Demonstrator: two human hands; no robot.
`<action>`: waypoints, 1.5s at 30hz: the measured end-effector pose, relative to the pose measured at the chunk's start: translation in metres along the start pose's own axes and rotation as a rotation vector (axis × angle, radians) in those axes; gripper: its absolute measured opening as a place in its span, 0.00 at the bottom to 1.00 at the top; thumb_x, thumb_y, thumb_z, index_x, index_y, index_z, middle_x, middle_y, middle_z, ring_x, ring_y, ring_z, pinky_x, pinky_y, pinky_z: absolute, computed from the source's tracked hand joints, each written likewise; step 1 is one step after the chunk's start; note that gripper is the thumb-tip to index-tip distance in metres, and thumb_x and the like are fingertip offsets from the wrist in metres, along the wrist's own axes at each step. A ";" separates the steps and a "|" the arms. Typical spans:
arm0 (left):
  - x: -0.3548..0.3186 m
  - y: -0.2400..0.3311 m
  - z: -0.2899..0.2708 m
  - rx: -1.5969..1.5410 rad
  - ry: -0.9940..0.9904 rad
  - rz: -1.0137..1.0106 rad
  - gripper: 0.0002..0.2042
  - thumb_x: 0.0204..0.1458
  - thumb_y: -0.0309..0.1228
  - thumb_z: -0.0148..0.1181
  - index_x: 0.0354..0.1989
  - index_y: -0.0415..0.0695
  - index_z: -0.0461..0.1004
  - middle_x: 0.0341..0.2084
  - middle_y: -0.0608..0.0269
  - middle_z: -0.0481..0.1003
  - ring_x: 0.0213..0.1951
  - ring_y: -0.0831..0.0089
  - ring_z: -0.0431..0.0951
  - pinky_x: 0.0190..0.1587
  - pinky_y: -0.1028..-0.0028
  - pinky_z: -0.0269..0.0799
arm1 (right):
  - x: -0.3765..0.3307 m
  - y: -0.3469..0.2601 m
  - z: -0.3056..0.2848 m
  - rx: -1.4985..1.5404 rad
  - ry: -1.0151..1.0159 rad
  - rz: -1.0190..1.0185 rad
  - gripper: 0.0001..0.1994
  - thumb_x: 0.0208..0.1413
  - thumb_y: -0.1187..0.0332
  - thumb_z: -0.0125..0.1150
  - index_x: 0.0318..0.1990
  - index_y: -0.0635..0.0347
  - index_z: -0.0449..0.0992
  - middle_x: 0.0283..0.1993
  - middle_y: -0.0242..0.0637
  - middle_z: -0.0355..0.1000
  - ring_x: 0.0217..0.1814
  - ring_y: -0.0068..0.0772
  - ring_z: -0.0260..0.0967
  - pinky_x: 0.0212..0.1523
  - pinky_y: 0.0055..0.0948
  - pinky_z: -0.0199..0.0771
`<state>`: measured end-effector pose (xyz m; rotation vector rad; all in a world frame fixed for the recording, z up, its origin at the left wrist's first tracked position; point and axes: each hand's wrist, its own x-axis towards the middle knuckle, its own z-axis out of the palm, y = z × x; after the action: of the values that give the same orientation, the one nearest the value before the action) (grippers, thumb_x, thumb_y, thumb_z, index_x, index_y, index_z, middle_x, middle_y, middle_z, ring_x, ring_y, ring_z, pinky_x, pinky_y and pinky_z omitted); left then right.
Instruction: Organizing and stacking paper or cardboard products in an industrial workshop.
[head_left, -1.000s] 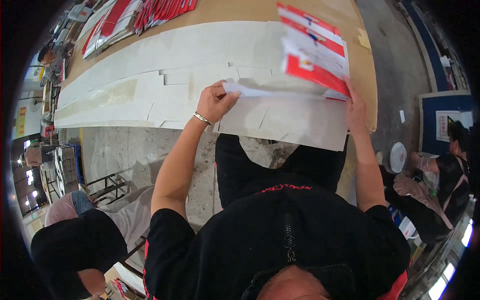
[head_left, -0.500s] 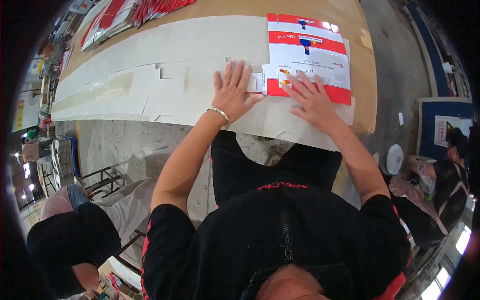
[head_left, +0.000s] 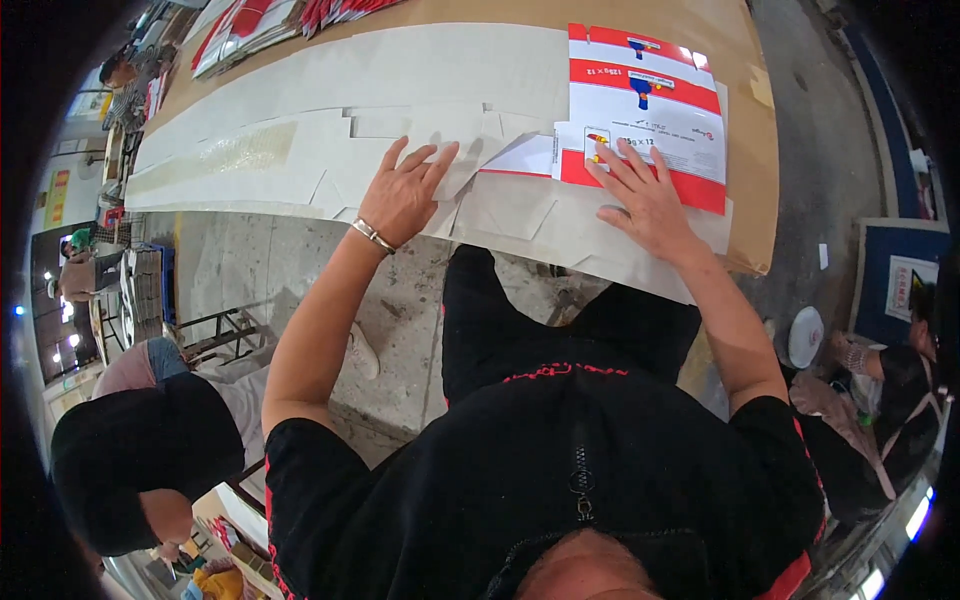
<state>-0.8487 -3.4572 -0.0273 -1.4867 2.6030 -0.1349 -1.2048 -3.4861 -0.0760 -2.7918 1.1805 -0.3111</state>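
Note:
A flat red and white printed carton blank [head_left: 650,110] lies face up on a long row of overlapping white blanks [head_left: 300,150] on the brown table [head_left: 745,210]. My right hand [head_left: 645,195] rests flat on the printed blank's lower left part, fingers spread. My left hand [head_left: 405,190], with a metal bracelet on the wrist, presses flat on the white blanks just left of it. Neither hand grips anything.
More red and white blanks [head_left: 255,20] are stacked at the table's far left end. A person in black [head_left: 140,450] sits at lower left. Another person [head_left: 900,380] crouches at right near a white bowl [head_left: 805,335]. A metal rack [head_left: 225,330] stands under the table.
The printed blank was held up in both hands a second ago; it now lies flat on the pile. Both hands have spread open on top of the sheets.

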 end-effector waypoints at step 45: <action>0.090 0.085 0.042 -0.173 0.245 -0.131 0.26 0.56 0.51 0.45 0.64 0.62 0.56 0.64 0.48 0.49 0.65 0.45 0.46 0.57 0.34 0.44 | -0.009 0.012 -0.001 -0.169 0.043 -0.023 0.26 0.57 0.72 0.40 0.65 0.44 0.57 0.69 0.27 0.51 0.73 0.36 0.41 0.69 0.59 0.32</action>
<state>-0.9587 -3.4919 -0.0886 -1.8055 2.7656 -0.1154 -1.2193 -3.4881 -0.0785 -2.9581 1.2400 -0.2871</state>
